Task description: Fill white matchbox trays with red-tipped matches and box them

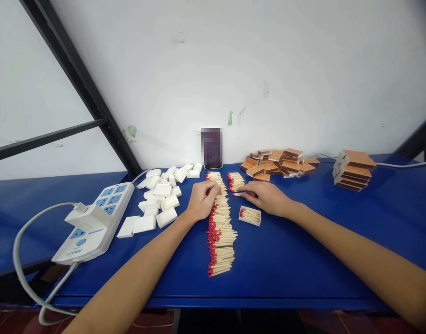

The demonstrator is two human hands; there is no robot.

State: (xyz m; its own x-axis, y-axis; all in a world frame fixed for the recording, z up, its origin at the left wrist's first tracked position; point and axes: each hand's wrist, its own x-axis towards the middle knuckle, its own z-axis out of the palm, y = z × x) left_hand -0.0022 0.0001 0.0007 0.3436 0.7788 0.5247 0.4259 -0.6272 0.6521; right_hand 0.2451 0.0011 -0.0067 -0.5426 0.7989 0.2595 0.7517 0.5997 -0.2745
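Note:
A long row of red-tipped matches (220, 227) runs down the middle of the blue table (303, 250). My left hand (202, 199) rests on the upper part of this row with its fingers curled onto the matches. A smaller bunch of matches (235, 181) lies just behind. My right hand (267, 197) reaches to this bunch, its fingertips pinched on a few matches at its near edge. An open white matchbox tray (249, 215) holding matches sits just in front of my right hand.
Several empty white trays (160, 199) lie scattered at the left. A white power strip (94, 220) with a plugged adapter and cable sits further left. Orange matchbox sleeves (279, 163) are heaped at the back, a stack of them (354, 170) at the right. A dark phone (212, 148) leans on the wall.

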